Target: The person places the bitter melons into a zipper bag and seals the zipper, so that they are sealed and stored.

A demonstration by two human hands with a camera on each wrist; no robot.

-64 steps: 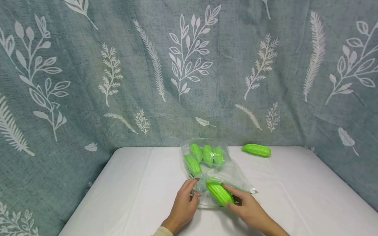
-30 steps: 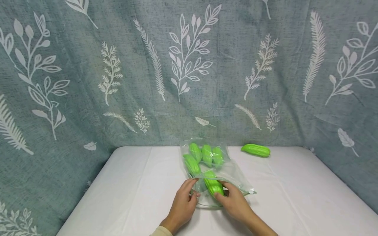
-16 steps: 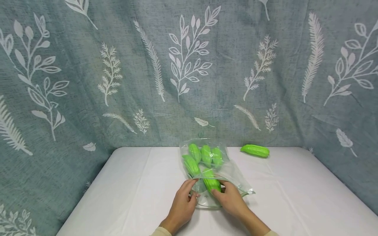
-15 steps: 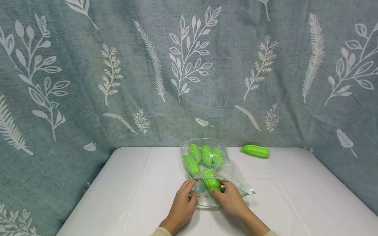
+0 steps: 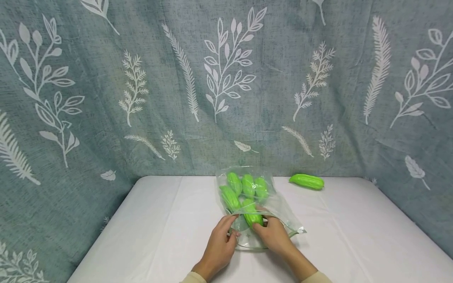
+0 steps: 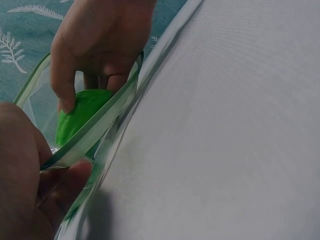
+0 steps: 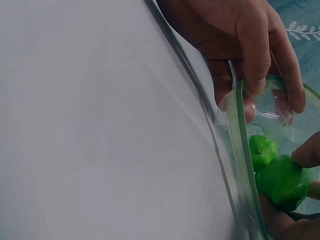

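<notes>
A clear zip bag [image 5: 279, 206] lies on the white table with its mouth towards me and several ridged green gourds [image 5: 230, 198] inside. My left hand [image 5: 220, 244] pinches the left side of the bag's rim, thumb and fingers on either side of the film in the right wrist view. Through the mouth reaches my right hand [image 5: 275, 236], which grips one more ridged green gourd [image 5: 253, 217] by its near end. That gourd lies mostly within the bag, below the others. In the left wrist view the green rim [image 6: 90, 127] is spread around the right hand and the gourd.
Another ridged green gourd [image 5: 306, 181] lies loose at the table's back right, apart from the bag. The white table [image 5: 159, 236] ends at a grey-green leaf-patterned curtain [image 5: 148, 98] behind and at both sides.
My right hand has carried the gourd from above the bag's mouth forward and left into the bag, and most recently slightly deeper. My left hand has stayed at the rim.
</notes>
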